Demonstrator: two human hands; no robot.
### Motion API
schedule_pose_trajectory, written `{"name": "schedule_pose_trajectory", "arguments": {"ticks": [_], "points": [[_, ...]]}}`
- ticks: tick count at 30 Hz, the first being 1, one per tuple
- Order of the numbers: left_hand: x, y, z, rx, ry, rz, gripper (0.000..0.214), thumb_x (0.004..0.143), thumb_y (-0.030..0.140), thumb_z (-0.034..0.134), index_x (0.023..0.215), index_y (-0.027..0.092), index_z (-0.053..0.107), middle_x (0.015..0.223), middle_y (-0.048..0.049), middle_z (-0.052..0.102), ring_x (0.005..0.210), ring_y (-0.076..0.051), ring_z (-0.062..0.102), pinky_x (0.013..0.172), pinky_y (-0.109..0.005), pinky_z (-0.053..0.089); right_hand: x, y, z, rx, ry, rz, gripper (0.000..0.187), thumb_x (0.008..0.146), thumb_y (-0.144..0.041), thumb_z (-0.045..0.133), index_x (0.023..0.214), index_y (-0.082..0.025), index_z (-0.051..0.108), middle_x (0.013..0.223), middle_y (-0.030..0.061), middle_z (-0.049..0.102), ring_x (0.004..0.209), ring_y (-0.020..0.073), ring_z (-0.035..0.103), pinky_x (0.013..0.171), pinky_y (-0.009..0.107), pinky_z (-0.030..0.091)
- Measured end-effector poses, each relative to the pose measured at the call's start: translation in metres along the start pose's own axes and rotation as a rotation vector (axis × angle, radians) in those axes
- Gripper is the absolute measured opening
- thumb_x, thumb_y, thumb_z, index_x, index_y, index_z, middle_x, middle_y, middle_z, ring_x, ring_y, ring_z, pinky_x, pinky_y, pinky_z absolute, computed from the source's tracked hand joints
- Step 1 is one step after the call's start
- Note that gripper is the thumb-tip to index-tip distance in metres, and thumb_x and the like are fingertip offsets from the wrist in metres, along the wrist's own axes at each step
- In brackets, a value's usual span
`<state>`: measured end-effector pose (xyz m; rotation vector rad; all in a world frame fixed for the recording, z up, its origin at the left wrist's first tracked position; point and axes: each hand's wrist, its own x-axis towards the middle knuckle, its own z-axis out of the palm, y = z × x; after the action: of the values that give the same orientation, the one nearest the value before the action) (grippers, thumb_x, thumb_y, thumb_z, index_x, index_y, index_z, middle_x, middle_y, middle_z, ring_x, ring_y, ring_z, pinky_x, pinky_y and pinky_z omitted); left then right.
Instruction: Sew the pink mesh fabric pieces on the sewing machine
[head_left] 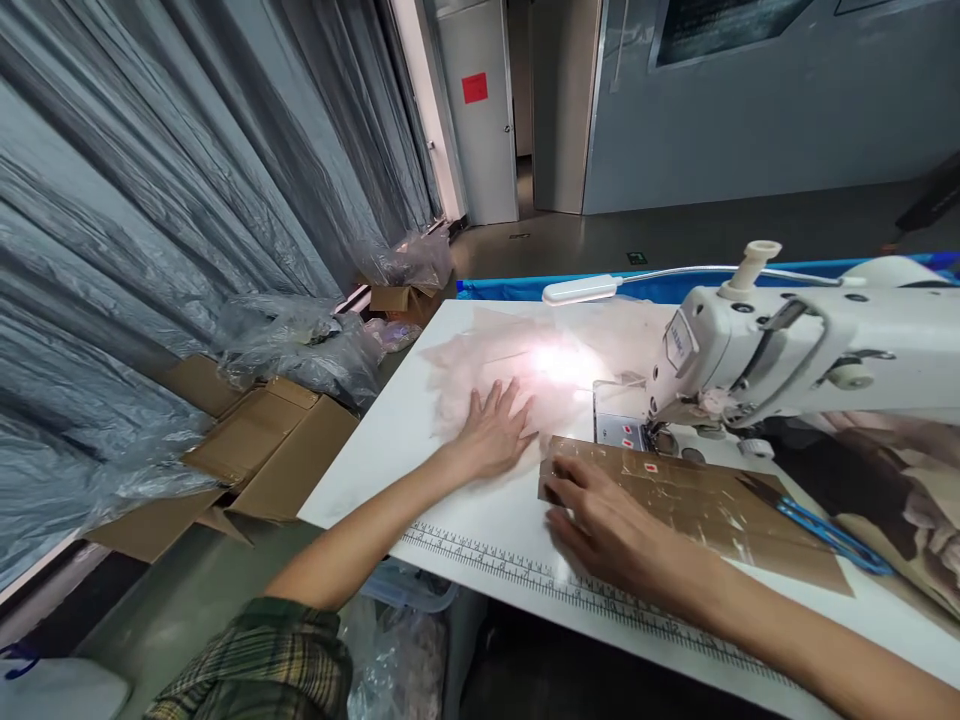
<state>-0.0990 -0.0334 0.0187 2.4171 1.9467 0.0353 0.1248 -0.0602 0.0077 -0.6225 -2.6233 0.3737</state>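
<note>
Grey curtains (pixel 225 120) flank a white table (pixel 390 430), left grip (pixel 493 438) splayed on fabric (pixel 469 365), right grip (pixel 600 508) parted at cardboard (pixel 697 500).

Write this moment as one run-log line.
left hand: spread on sheer fabric; right hand: at edge of brown board; sewing machine: beyond board

White sewing table (pixel 390 420) with a ruler scale (pixel 510 565) running along the near edge. Sheer pale pink fabric (pixel 480 360) spread over the far left part — kinda rumpled. White sewing machine (pixel 750 350) sits on the right, brown cardboard sheet (pixel 697 500) in front, blue-handled scissors (pixel 802 516) lying across that — plus some patterned fabric (pixel 900 500) farther right.
</note>
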Motion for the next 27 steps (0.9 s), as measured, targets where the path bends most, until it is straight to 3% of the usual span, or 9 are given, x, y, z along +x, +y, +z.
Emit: {"name": "schedule_pose_trajectory", "arguments": {"ticks": [4, 10, 13, 17, 19, 22, 25, 27], "points": [[0.001, 0.005, 0.012, 0.005, 0.027, -0.021, 0.055, 0.097, 0.039, 0.041, 0.147, 0.019, 0.033, 0.159, -0.0160, 0.014, 0.147, -0.039, 0.009, 0.114, -0.067, 0.015, -0.033, 0.022, -0.012, -0.017, 0.079, 0.083, 0.031, 0.097, -0.025, 0.039, 0.112, -0.012, 0.063, 0.126, 0.0215, 0.053, 0.117, 0.0311, 0.056, 0.097, 0.046, 0.052], [0.006, -0.016, -0.004, -0.083, -0.005, -0.022, 0.063, 0.096, 0.049, 0.041, 0.149, 0.018, 0.030, 0.160, -0.0145, 0.008, 0.148, -0.037, 0.007, 0.117, -0.063, 0.010, -0.048, 0.065, -0.012, -0.067, 0.128, 0.167, 0.033, 0.097, -0.029, 0.040, 0.121, -0.019, 0.061, 0.130, 0.0163, 0.052, 0.120, 0.0321, 0.053, 0.099, 0.051, 0.050], [0.001, -0.027, -0.013, -0.188, 0.129, 0.027, 0.072, 0.088, 0.060, 0.051, 0.147, 0.021, 0.035, 0.159, -0.0141, 0.015, 0.147, -0.035, 0.017, 0.117, -0.062, 0.013, -0.058, 0.073, -0.007, -0.029, 0.149, 0.193, 0.032, 0.097, -0.030, 0.040, 0.121, -0.022, 0.060, 0.133, 0.0142, 0.050, 0.120, 0.0303, 0.053, 0.097, 0.048, 0.052], [0.017, -0.047, -0.035, -0.329, 0.407, -0.092, 0.046, 0.095, 0.045, 0.043, 0.131, 0.017, 0.054, 0.147, -0.0127, 0.043, 0.135, -0.026, 0.043, 0.115, -0.046, 0.032, -0.062, 0.071, -0.004, 0.012, 0.173, 0.214, 0.029, 0.098, -0.032, 0.041, 0.117, -0.024, 0.061, 0.132, 0.0123, 0.049, 0.118, 0.0288, 0.054, 0.094, 0.045, 0.054], [0.038, -0.060, -0.046, -0.332, 0.371, -0.136, 0.046, 0.092, 0.037, 0.047, 0.133, 0.016, 0.051, 0.138, -0.0117, 0.052, 0.129, -0.025, 0.050, 0.112, -0.042, 0.037, -0.061, 0.070, -0.004, 0.017, 0.181, 0.223, 0.029, 0.098, -0.032, 0.041, 0.116, -0.024, 0.061, 0.131, 0.0122, 0.050, 0.118, 0.0290, 0.054, 0.094, 0.045, 0.054], [0.073, -0.076, -0.054, -0.320, 0.256, -0.129, 0.056, 0.081, 0.033, 0.060, 0.134, 0.016, 0.051, 0.138, -0.0106, 0.053, 0.126, -0.026, 0.052, 0.111, -0.038, 0.039, -0.060, 0.072, -0.002, 0.024, 0.174, 0.221, 0.028, 0.097, -0.031, 0.042, 0.117, -0.024, 0.061, 0.129, 0.0127, 0.050, 0.117, 0.0288, 0.055, 0.093, 0.045, 0.054], [0.102, -0.083, -0.049, -0.307, 0.164, -0.155, 0.058, 0.074, 0.036, 0.065, 0.129, 0.017, 0.057, 0.135, -0.0100, 0.056, 0.122, -0.028, 0.055, 0.106, -0.035, 0.041, -0.062, 0.076, -0.001, 0.018, 0.178, 0.208, 0.028, 0.096, -0.030, 0.043, 0.118, -0.024, 0.060, 0.130, 0.0126, 0.050, 0.116, 0.0286, 0.055, 0.090, 0.044, 0.056], [0.115, -0.083, -0.045, -0.293, 0.142, -0.194, 0.046, 0.077, 0.040, 0.062, 0.118, 0.019, 0.063, 0.126, -0.0080, 0.062, 0.115, -0.028, 0.058, 0.101, -0.035, 0.044, -0.062, 0.076, -0.001, 0.015, 0.186, 0.200, 0.028, 0.096, -0.028, 0.043, 0.118, -0.024, 0.059, 0.131, 0.0127, 0.049, 0.116, 0.0280, 0.055, 0.088, 0.043, 0.057]]}}
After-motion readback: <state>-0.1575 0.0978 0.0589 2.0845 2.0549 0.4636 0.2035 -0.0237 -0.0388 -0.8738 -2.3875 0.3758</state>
